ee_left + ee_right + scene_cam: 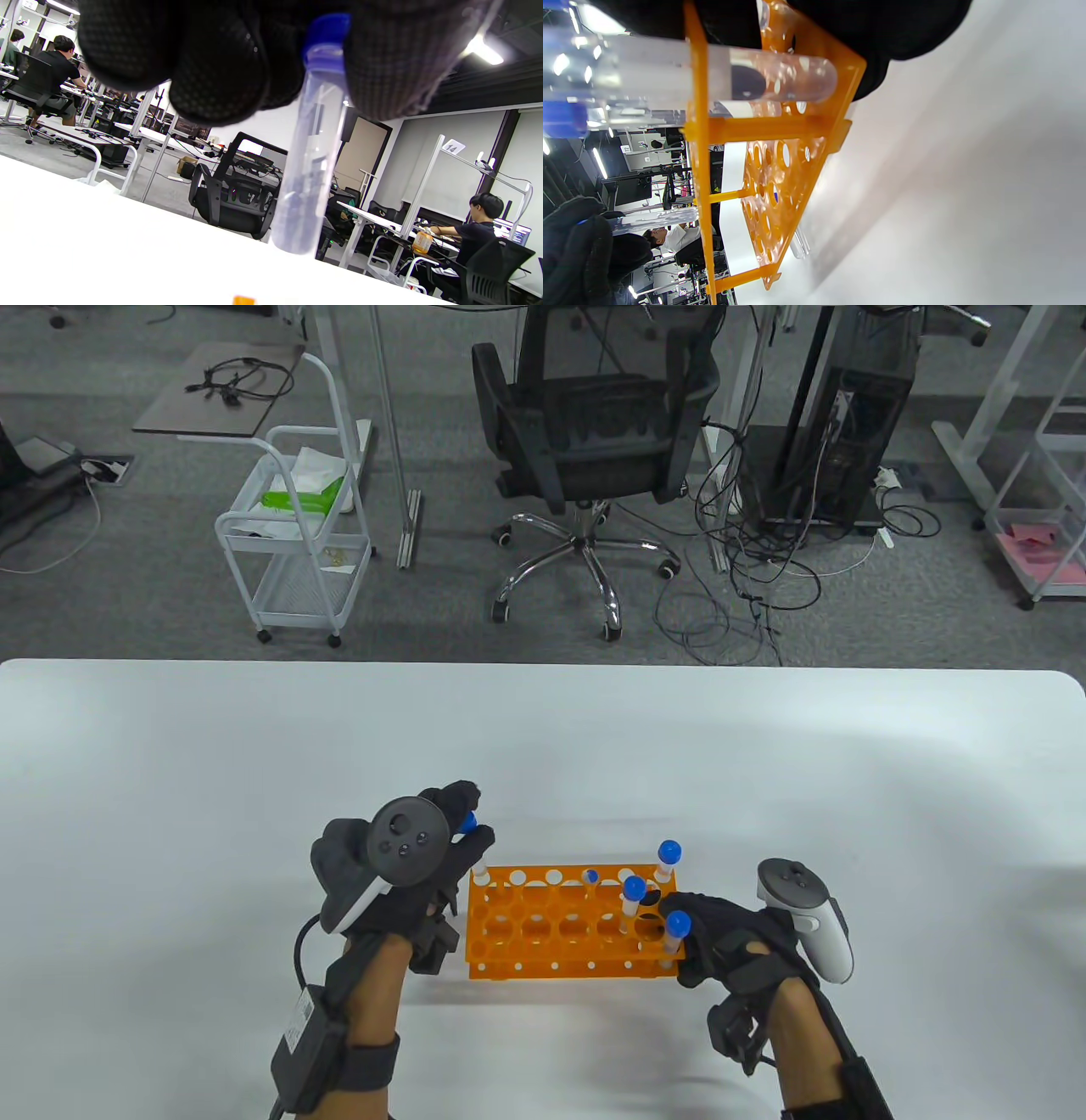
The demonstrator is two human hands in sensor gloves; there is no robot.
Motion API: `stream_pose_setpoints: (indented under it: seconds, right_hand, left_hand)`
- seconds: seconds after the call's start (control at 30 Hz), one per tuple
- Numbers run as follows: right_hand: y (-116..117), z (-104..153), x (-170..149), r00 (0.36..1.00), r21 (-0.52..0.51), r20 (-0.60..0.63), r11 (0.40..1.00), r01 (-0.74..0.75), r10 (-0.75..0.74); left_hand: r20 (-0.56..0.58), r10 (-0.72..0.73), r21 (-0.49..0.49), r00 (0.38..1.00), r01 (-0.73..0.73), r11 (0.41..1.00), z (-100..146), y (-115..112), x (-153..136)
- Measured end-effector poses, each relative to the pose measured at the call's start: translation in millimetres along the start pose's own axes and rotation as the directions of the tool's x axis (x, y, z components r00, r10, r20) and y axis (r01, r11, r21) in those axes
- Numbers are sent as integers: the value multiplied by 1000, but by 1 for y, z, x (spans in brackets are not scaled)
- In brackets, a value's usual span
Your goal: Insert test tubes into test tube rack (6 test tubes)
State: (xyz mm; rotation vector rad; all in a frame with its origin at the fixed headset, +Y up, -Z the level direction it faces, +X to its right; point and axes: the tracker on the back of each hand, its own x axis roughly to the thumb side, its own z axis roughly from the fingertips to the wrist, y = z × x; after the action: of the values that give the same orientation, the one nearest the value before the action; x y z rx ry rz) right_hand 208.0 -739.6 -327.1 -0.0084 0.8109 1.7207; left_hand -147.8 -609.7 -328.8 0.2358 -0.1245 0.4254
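An orange test tube rack (pixel 543 929) stands on the white table (pixel 543 746). Three blue-capped tubes (pixel 633 892) stand in its right part, and a fourth (pixel 676 929) stands at the right end. My left hand (pixel 469 824) pinches a blue-capped tube (pixel 309 161) by its cap. The tube hangs upright, its bottom just above the rack's far left corner (pixel 244 300). My right hand (pixel 685 937) grips the rack's right end, fingers around the end tube. In the right wrist view that tube (pixel 763 80) sits through the rack (pixel 763 127).
The table's far edge (pixel 543 666) runs across the middle of the table view. Beyond it stand an office chair (pixel 594 432), a white trolley (pixel 297 534) and loose cables on the floor.
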Motion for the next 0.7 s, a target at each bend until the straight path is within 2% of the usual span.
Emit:
stream_pose_setpoints:
  seconds: [0.37, 0.7]
  right_hand:
    - [-2, 2, 0, 1000, 1, 11, 1000, 25, -25]
    - [-3, 2, 0, 1000, -3, 9, 1000, 23, -23]
  left_hand:
    - [2, -53, -104, 999, 53, 993, -6, -21, 2]
    - [-10, -74, -149, 997, 71, 986, -7, -29, 3]
